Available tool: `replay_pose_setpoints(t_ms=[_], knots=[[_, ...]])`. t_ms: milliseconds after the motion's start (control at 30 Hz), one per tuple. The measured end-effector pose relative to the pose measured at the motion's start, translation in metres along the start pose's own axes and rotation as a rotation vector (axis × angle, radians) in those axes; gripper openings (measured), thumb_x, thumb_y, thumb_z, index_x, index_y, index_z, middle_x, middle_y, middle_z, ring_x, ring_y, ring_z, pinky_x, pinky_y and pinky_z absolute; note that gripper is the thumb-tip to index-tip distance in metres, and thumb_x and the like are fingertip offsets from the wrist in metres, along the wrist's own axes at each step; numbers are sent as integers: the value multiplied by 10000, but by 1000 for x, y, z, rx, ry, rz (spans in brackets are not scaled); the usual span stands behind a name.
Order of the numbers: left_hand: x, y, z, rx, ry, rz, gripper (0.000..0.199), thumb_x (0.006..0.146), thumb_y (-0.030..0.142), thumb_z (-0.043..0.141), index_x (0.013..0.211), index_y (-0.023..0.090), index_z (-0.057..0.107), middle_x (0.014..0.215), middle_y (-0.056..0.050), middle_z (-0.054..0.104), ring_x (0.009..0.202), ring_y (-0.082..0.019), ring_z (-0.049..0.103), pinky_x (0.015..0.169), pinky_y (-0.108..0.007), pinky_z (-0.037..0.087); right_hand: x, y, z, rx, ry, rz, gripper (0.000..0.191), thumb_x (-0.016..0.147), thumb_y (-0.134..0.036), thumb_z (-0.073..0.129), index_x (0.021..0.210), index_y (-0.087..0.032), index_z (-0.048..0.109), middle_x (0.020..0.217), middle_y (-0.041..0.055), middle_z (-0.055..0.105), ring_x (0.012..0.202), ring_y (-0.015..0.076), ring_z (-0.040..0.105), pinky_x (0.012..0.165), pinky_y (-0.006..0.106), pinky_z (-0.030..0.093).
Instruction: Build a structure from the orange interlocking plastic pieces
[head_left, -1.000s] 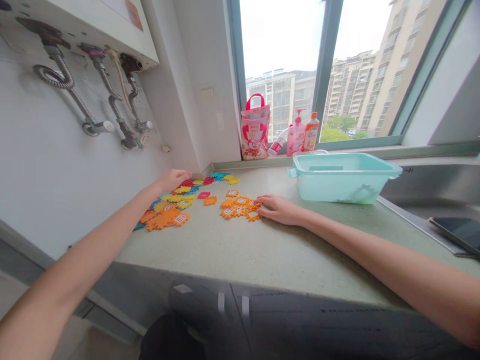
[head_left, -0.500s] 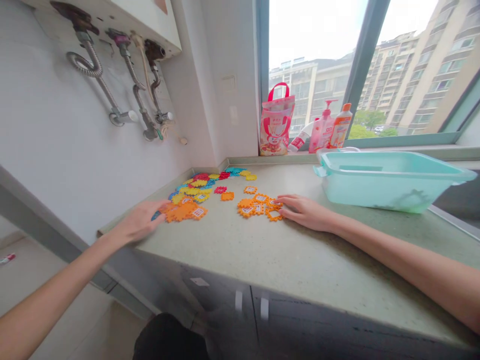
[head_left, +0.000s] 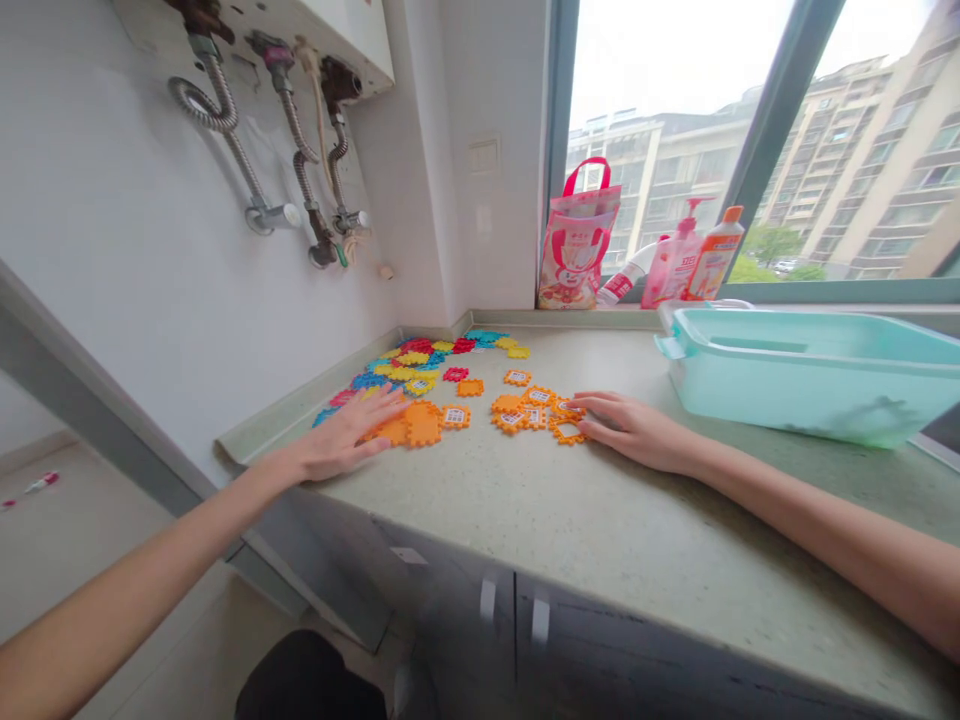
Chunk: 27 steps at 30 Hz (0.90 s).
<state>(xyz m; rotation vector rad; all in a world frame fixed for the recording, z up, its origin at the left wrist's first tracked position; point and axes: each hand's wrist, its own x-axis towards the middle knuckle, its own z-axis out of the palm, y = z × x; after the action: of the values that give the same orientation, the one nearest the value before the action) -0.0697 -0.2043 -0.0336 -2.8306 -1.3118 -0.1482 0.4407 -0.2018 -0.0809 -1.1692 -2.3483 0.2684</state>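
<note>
My left hand (head_left: 349, 438) lies with fingers spread over the left edge of a group of orange notched pieces (head_left: 424, 424) on the counter. Behind it is a pile of blue, yellow and red pieces (head_left: 401, 372). My right hand (head_left: 630, 428) rests on the counter, fingertips on the right side of a second orange cluster (head_left: 534, 397), beside an orange square frame (head_left: 568, 430). Its fingers are apart and hold nothing that I can see. A single orange piece (head_left: 470, 388) and a red piece (head_left: 455, 374) lie between the groups.
A turquoise plastic basin (head_left: 810, 375) stands at the right of the counter (head_left: 480, 510). On the window ledge are a pink bag (head_left: 577, 255), a pump bottle (head_left: 679, 260) and an orange-capped bottle (head_left: 718, 255). Pipes hang on the left wall.
My left hand has moved right and spread over the orange pieces, uncovering blue and red ones at the left. My right hand keeps its place at its cluster. The view has shifted slightly left.
</note>
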Motion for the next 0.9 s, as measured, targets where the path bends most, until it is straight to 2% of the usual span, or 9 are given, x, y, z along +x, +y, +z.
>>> replay_pose_setpoints(t_ms=[67,167,300,467,567,667,733,800,900], knots=[[2,11,2,-39,-55,45,642,1076,578,376,1667,335,311,1760,-33,196,1627,-321,155,1319,-568,143,0,-2,-1,-2,0,-2,502,1028,-559,491,1349,-234,699,1461,139,632,1334,338,607,1167,576,469],[8,34,4,-70,-40,74,626,1070,594,400,1647,353,360,1757,-30,213,1615,-341,201,1315,-567,180,1,-4,-1,0,8,3,500,1021,-583,496,1326,-251,713,1444,132,644,1327,343,612,1166,580,470],[25,70,5,-113,-35,77,651,1042,645,444,1627,363,394,1743,-33,269,1596,-351,259,1301,-571,234,0,-7,-2,-6,11,57,617,1028,-658,439,1455,-252,621,1540,152,560,1402,358,554,1205,593,420],[57,105,10,-243,-34,150,819,989,723,496,1672,323,286,1753,-64,232,1604,-359,230,1312,-576,204,-2,-12,-4,1,13,120,741,996,-759,418,1596,-324,448,1680,117,388,1511,380,425,1254,607,336],[82,122,15,-365,-38,236,847,994,745,446,1689,315,225,1769,-61,163,1626,-354,140,1324,-591,124,-2,-12,-5,-27,-11,152,809,964,-799,437,1605,-305,442,1682,134,382,1525,392,398,1268,612,300],[110,139,18,-544,-28,319,837,998,778,355,1686,317,237,1764,-48,195,1628,-346,137,1326,-588,111,-1,-8,-6,-57,-15,176,855,944,-817,455,1603,-272,453,1644,158,439,1499,402,435,1258,617,315],[126,144,17,-641,11,374,801,1007,775,312,1668,322,299,1744,-40,268,1618,-346,183,1320,-587,146,-1,-5,-6,-64,-1,182,837,948,-808,460,1591,-273,472,1606,156,492,1465,403,479,1237,622,348],[135,139,12,-669,44,431,730,1033,734,277,1617,319,420,1713,-37,347,1608,-348,218,1313,-591,163,-2,-3,-6,-64,7,176,800,965,-787,451,1581,-277,484,1583,145,522,1450,393,498,1228,610,368],[133,108,-3,-592,53,487,637,1067,651,273,1507,302,576,1668,-47,430,1596,-354,252,1304,-603,166,-2,-2,-7,-57,-5,159,762,990,-763,421,1578,-282,484,1579,130,531,1453,372,498,1231,581,376]])
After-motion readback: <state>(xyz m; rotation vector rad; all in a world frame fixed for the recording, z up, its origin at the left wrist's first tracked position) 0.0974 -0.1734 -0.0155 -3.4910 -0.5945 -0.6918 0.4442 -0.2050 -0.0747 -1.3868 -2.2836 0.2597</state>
